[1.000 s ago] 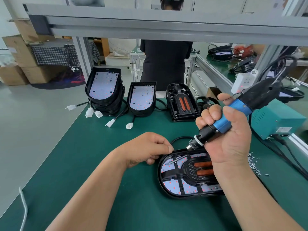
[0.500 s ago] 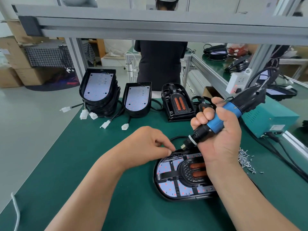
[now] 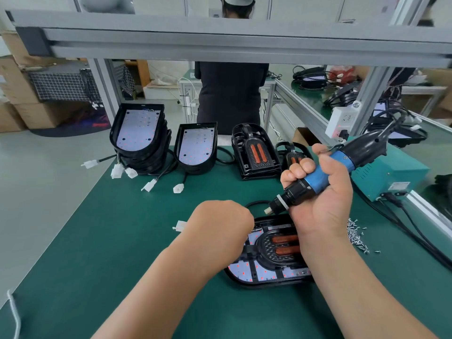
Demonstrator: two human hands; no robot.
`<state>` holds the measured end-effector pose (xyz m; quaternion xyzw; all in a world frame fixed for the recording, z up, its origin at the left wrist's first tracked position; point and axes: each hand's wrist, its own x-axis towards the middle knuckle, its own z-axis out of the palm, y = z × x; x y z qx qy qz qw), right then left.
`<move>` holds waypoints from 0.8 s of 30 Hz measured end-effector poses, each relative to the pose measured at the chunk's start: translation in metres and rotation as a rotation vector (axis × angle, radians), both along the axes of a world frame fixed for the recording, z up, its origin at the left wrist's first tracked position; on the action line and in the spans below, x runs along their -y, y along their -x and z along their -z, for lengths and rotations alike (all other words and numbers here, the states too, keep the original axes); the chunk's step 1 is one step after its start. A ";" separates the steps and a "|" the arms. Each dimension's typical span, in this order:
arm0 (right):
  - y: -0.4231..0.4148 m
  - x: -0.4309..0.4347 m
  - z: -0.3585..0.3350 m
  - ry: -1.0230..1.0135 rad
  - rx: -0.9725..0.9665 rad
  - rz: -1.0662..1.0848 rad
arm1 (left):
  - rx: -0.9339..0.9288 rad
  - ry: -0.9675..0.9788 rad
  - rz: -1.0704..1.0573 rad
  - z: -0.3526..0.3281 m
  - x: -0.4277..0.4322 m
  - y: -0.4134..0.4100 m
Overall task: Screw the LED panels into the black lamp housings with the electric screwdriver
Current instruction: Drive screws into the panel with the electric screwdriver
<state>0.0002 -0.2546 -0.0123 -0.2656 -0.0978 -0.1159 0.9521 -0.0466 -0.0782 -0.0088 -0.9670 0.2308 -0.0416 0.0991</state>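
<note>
Lamp housing lies flat on the green bench in front of the person, with its LED panel seated inside under a black grille. The right hand is over the far end of this housing, fingers wrapped round the blue grip of the electric screwdriver, which slants down to the left so that its tip is just above the housing's far left rim. The left hand is at the housing's left end with fingers curled under. I cannot tell whether they pinch anything.

A white plug lies just left of the housing and a heap of loose screws lies to its right. Beyond the housing stand a leaning stack of housings, a single one and upturned ones. A green box sits far right of it.
</note>
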 end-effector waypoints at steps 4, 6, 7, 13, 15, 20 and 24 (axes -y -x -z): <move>-0.001 -0.001 0.001 0.002 -0.008 0.001 | 0.012 0.046 0.006 0.001 0.001 -0.001; -0.001 -0.001 0.001 0.004 -0.009 0.007 | 0.013 0.057 -0.001 0.000 0.001 -0.002; -0.001 -0.001 0.001 0.005 -0.011 0.008 | 0.013 0.060 -0.009 0.000 0.001 -0.002; -0.001 0.000 0.001 0.007 -0.012 0.012 | 0.028 0.065 -0.103 0.000 0.002 0.001; -0.001 0.000 0.001 0.005 -0.018 0.017 | 0.030 0.076 -0.114 -0.001 0.002 0.003; 0.000 0.000 0.000 0.006 -0.029 0.017 | 0.016 0.106 -0.155 -0.005 0.007 0.008; 0.002 -0.002 -0.001 0.027 -0.034 0.014 | 0.001 0.112 -0.169 -0.003 0.004 0.004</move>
